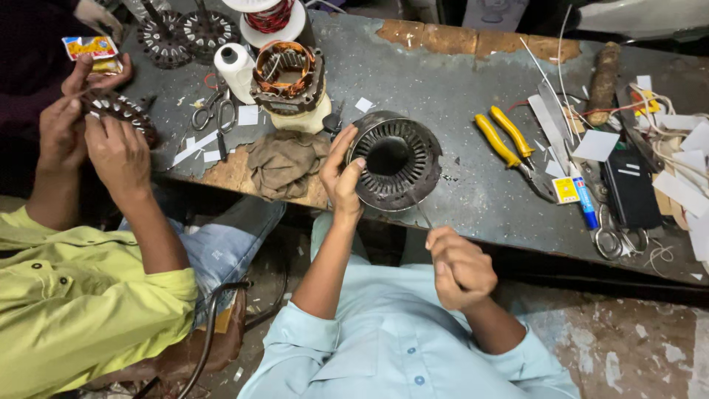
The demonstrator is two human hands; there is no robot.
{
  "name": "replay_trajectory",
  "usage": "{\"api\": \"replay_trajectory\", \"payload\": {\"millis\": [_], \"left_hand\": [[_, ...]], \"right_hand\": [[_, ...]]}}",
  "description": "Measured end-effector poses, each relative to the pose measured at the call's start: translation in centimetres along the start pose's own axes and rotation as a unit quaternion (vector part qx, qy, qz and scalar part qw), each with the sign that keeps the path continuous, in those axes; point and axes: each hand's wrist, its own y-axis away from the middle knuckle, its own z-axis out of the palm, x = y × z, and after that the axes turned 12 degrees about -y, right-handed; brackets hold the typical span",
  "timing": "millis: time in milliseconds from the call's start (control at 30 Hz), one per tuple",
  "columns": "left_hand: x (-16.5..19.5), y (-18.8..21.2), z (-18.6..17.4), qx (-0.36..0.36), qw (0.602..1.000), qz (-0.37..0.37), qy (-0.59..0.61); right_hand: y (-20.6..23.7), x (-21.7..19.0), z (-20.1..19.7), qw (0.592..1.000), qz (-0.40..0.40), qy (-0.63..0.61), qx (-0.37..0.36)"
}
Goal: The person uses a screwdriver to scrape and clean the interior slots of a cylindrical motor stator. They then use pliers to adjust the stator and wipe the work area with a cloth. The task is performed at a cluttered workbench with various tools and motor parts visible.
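My left hand (341,176) grips the rim of a dark round motor stator core (399,161) that rests tilted at the front edge of the grey workbench (450,89). Its slotted bore faces me. My right hand (459,267) is closed in front of my chest, just below the core. It pinches a thin strip or wire (423,215) that runs up toward the core's lower rim.
A co-worker in a yellow-green shirt (74,303) at the left holds another slotted core (122,111) in both hands. On the bench lie yellow pliers (506,140), scissors (214,111), a brown rag (284,162), a wound stator (289,77), a white thread spool (236,70) and paper scraps.
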Motion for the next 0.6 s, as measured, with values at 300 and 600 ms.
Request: {"api": "replay_trajectory", "payload": {"millis": [300,600], "left_hand": [[-0.4,1.8,-0.3,-0.024,1.000,0.018,0.009],[6.4,-3.8,-3.6,-0.199,0.936,0.102,-0.273]], "right_hand": [[-0.4,4.1,1.9,0.998,-0.013,0.058,-0.019],[-0.3,6.0,0.3,0.992,0.052,0.024,-0.111]]}}
